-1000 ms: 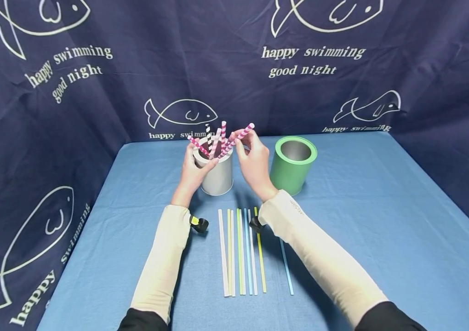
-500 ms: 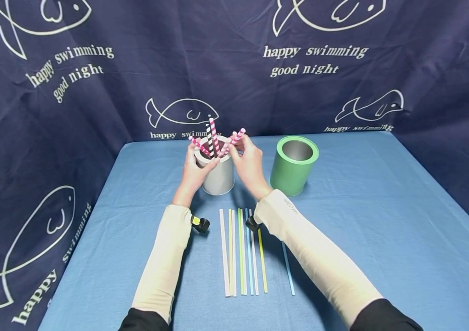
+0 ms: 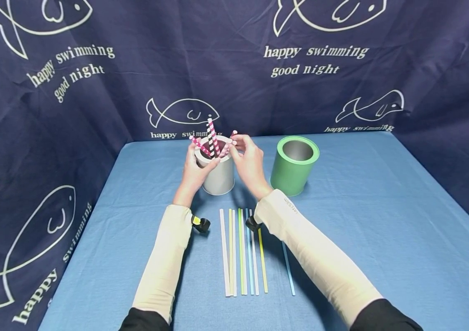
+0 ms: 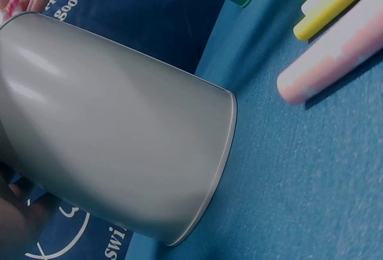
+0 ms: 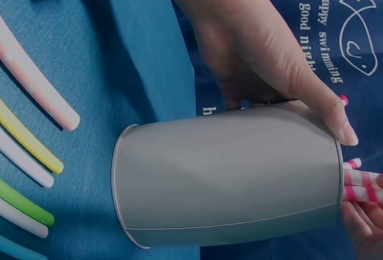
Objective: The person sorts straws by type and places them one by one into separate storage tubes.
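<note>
A pale grey can point(image 3: 220, 177) with a white rim stands upright at the back of the table. My left hand point(image 3: 193, 171) grips its left side, thumb at the front rim. Inside lean several paper straws, among them a black-and-white striped one, a pink-and-white striped one point(image 3: 214, 137) and a pink dotted one point(image 3: 199, 144). At the can's right rim my right hand point(image 3: 248, 158) pinches pink-striped paper straws point(image 5: 361, 186), whose lower ends are hidden inside the can. In the right wrist view, my left thumb lies along the can's wall near the rim.
A green can point(image 3: 292, 172) stands upright to the right of the pale one. In front of both lie several plain straws side by side, including a pale pink one point(image 3: 225, 253), a yellow one point(image 3: 263, 262) and a separate blue one point(image 3: 288, 269). A dark blue printed cloth point(image 3: 238, 82) hangs behind.
My right hand has moved slightly left to the can's rim, and the pink-striped straw in it has gone down into the can. Another pink-striped straw now leans further left. My left hand keeps its grip.
</note>
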The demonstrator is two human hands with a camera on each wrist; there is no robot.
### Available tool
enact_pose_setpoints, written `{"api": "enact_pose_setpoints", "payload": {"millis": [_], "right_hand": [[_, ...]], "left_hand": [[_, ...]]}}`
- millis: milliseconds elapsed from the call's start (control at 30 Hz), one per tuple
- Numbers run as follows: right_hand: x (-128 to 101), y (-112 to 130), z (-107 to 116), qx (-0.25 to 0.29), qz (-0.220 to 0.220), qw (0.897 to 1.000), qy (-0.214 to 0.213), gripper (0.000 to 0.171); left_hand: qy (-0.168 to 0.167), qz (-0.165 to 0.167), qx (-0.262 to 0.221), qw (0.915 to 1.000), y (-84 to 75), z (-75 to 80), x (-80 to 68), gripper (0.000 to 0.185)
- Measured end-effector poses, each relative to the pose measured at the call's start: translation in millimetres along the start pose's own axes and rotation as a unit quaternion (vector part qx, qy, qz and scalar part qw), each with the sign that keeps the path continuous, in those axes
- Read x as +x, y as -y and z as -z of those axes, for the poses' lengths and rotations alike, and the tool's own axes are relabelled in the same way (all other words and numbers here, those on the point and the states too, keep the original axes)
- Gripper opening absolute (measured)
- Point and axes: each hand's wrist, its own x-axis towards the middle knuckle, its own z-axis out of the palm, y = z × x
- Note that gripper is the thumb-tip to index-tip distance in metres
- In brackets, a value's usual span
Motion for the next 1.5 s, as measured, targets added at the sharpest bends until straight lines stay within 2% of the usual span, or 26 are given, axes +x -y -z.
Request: {"api": "enact_pose_setpoints", "payload": {"millis": [233, 433, 633, 767, 1033, 1267, 1500], "right_hand": [[-1.4, -1.7, 3.5, 0.005, 0.001, 1.000, -0.002, 0.025], [-3.4, -4.5, 17.9, 0.026, 0.008, 1.000, -0.005, 0.026], [-9.6, -6.6, 32.6, 0.038, -0.006, 0.999, -0.005, 0.026], [-18.1, -6.6, 37.5, 0.026, -0.015, 1.000, 0.005, 0.026], [-37.0, -6.4, 40.0, -0.032, -0.031, 0.997, 0.058, 0.022], [-49.1, -5.3, 34.8, -0.059, -0.046, 0.989, 0.126, 0.021], [-61.9, -6.4, 27.6, -0.076, -0.043, 0.982, 0.167, 0.024]], "left_hand": [[-0.003, -0.005, -0.003, 1.0000, 0.1, -1.4, -0.5, 0.078], [0.000, -0.005, -0.011, 0.9999, -0.5, -0.7, -1.1, 0.077], [0.004, 0.002, -0.012, 0.9999, -2.3, 0.0, -1.4, 0.076], [0.004, 0.002, -0.013, 0.9999, -2.8, 0.0, -0.9, 0.078], [0.004, 0.006, -0.014, 0.9999, -3.5, -0.6, -1.6, 0.078], [0.007, 0.007, -0.009, 0.9999, -1.9, 0.1, -1.2, 0.077], [0.010, 0.014, -0.001, 0.9999, -2.1, 1.3, -0.2, 0.076]]}}
